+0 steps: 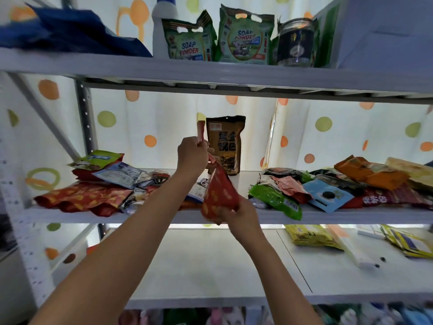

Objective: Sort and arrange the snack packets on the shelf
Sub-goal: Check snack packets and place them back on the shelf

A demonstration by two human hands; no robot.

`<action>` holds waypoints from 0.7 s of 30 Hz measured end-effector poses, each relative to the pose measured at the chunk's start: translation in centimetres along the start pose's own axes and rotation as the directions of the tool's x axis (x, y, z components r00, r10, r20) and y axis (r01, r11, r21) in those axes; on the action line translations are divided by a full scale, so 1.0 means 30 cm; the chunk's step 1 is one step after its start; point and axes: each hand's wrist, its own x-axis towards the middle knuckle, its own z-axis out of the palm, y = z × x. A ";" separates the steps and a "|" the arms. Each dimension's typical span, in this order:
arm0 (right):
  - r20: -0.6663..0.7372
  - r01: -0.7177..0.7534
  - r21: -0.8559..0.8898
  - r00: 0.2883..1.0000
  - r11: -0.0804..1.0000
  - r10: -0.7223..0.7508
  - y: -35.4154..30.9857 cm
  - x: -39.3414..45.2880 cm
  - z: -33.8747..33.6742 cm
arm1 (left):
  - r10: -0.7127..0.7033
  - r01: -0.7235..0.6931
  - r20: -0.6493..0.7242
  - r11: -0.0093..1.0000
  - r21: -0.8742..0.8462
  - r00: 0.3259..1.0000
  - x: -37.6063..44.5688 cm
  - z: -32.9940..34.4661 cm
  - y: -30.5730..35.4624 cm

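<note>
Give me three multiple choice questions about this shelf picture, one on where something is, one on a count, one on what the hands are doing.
1. Where does the upright brown pouch stand?
A. top shelf
B. middle shelf, at the back
C. bottom shelf

2. How many soap powder bags are on the top shelf?
A. one
B. two
C. four

3. What is the state of the red snack packet?
A. lying flat in the left pile
B. gripped by both hands
C. standing alone on the shelf

Answers:
1 B, it stands at the rear of the middle shelf behind the hands.
2 B, two bags marked soap powder stand side by side.
3 B, the left hand pinches its top and the right hand holds its bottom.
</note>
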 end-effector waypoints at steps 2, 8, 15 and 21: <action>-0.126 -0.012 0.091 0.992 0.996 0.024 0.006 -0.048 0.003 | -0.067 0.068 0.021 0.993 -0.098 0.998 -0.031 -0.023 -0.020; -0.200 -0.084 0.120 0.974 0.989 0.107 0.002 -0.206 0.026 | -0.191 0.209 0.107 0.956 -0.208 0.976 -0.166 -0.078 -0.139; -0.299 -0.218 0.238 0.911 0.946 0.285 0.064 -0.402 0.051 | -0.216 0.265 0.416 0.962 -0.065 0.883 -0.461 -0.111 -0.394; -0.275 -0.328 0.447 0.835 0.832 0.477 0.168 -0.619 0.123 | -0.214 0.259 0.363 0.963 -0.077 0.907 -0.731 -0.119 -0.591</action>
